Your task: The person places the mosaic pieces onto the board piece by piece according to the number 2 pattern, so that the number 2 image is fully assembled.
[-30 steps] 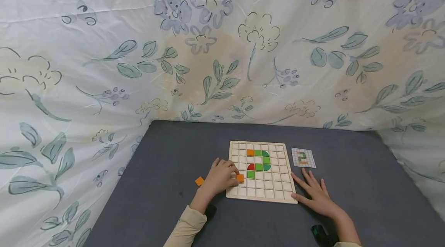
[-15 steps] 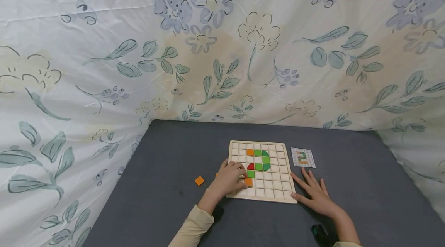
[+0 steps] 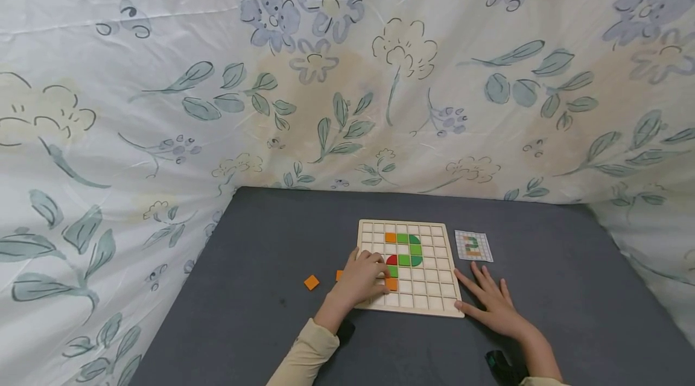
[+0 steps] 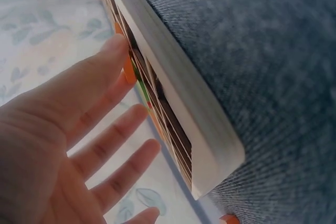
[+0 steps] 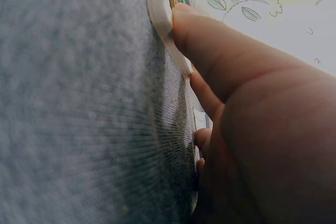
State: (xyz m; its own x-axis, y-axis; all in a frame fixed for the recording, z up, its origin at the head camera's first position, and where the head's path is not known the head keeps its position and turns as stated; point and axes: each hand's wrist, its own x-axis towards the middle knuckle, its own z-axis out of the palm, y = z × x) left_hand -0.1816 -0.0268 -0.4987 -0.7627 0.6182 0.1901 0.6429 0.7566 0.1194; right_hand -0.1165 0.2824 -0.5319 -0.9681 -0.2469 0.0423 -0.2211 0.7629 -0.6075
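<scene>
My left hand point(image 3: 359, 277) pinches an orange square tile point(image 3: 391, 284) between thumb and index finger, low over the pale wooden grid board point(image 3: 434, 286). In the left wrist view this tile point(image 4: 128, 71) shows between the two fingertips, close above the grid, while the other fingers stay spread. Just beyond it lies a green square tile point(image 3: 393, 271), partly covered by my fingers. Further green tiles, a red quarter-round tile point(image 3: 392, 260) and an orange one point(image 3: 390, 237) form a curved shape on the board. Spread fingers of my right hand point(image 3: 496, 307) rest along the board's right edge, thumb on its corner.
Left of the board, an orange tile point(image 3: 311, 282) lies loose on the dark grey tabletop point(image 3: 260, 253). A second orange tile point(image 3: 339, 275) is partly hidden behind my left hand. A small printed pattern card point(image 3: 473, 246) lies right of the board. A floral curtain point(image 3: 347, 102) hangs behind.
My left hand has carried the orange tile rightward from the board's left side to just below the green tile, uncovering another loose orange tile. The right hand has stayed put.
</scene>
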